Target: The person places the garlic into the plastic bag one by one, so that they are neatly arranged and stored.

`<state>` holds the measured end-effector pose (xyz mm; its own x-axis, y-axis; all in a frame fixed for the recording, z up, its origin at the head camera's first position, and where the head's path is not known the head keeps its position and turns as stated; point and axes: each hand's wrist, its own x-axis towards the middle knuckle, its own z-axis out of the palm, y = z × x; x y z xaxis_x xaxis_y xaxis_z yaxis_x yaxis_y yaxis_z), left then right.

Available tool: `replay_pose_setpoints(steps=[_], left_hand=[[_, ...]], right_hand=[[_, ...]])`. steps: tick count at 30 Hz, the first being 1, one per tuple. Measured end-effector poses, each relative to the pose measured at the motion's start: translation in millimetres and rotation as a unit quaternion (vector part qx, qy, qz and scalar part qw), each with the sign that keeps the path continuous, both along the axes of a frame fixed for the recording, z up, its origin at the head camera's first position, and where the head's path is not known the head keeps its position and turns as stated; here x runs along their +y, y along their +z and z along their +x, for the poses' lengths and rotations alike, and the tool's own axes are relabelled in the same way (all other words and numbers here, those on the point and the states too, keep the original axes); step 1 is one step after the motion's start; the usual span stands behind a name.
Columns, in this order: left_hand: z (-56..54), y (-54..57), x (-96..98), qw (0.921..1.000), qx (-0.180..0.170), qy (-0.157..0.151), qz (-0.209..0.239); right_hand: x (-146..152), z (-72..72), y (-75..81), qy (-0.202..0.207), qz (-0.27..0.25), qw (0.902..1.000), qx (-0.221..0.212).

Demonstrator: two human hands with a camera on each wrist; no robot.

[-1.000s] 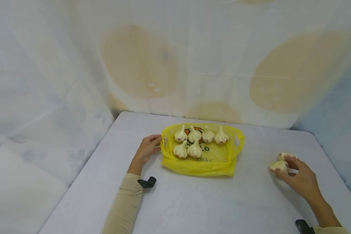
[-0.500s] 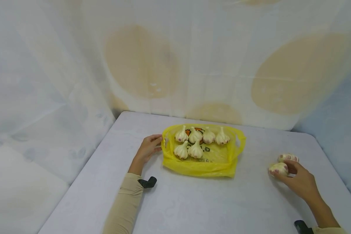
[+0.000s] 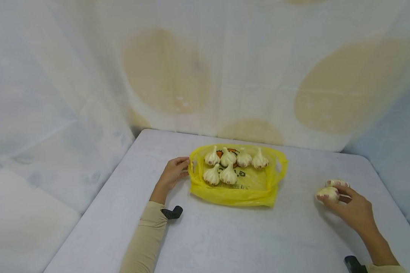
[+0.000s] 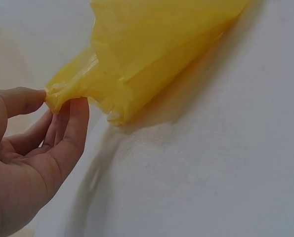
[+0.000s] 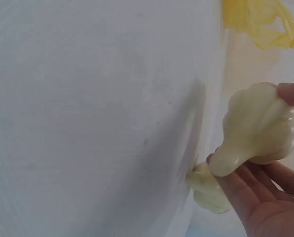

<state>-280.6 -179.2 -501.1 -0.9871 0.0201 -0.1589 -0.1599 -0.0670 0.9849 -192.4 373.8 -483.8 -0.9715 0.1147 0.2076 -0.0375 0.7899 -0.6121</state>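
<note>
My left hand [image 3: 173,173] pinches the left handle of a yellow plastic bag [image 3: 232,197]; in the left wrist view the thumb and fingers grip the bag's gathered corner [image 4: 70,81]. Several garlic bulbs [image 3: 228,174] sit on the bag, in a back row and a shorter front row at its left. At the table's right side my right hand [image 3: 357,210] holds a garlic bulb [image 5: 258,123] between thumb and fingers, its stem pointing down in the right wrist view. Just behind it lies another garlic bulb [image 5: 208,190] on the table.
A white cloth covers the table [image 3: 225,239]. Patterned curtains [image 3: 246,76] hang close behind it and along both sides. Dark wrist mounts [image 3: 172,213] stick out at both sleeves. The bag's right handle loop [image 3: 281,165] stands up towards the right hand.
The right hand and its garlic bulb have shifted only slightly, first left and then back right. The left hand keeps its grip on the bag, and the bulbs on the bag stay in place.
</note>
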Motion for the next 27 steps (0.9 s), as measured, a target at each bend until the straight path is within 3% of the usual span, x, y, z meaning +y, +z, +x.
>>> replay_pose_setpoints(steps=[4,12,16,27], left_hand=[[-0.1,-1.2,-0.3,1.0,-0.002,0.002,0.002],[-2.4,-4.3,-0.8,1.0,-0.003,-0.001,0.004],[-2.5,-3.6,0.5,1.0,-0.003,0.002,0.002],[-2.3,-2.5,1.5,1.0,-0.006,0.005,-0.005]], right_hand=[[-2.7,0.1,6.2,-0.008,-0.032,0.9994,0.013],[-7.7,0.1,5.6,-0.04,-0.049,0.9977,-0.024],[-5.9,1.0,5.6,-0.047,-0.056,0.9972,-0.014],[0.2,2.3,9.1,-0.009,-0.142,0.9896,0.021]])
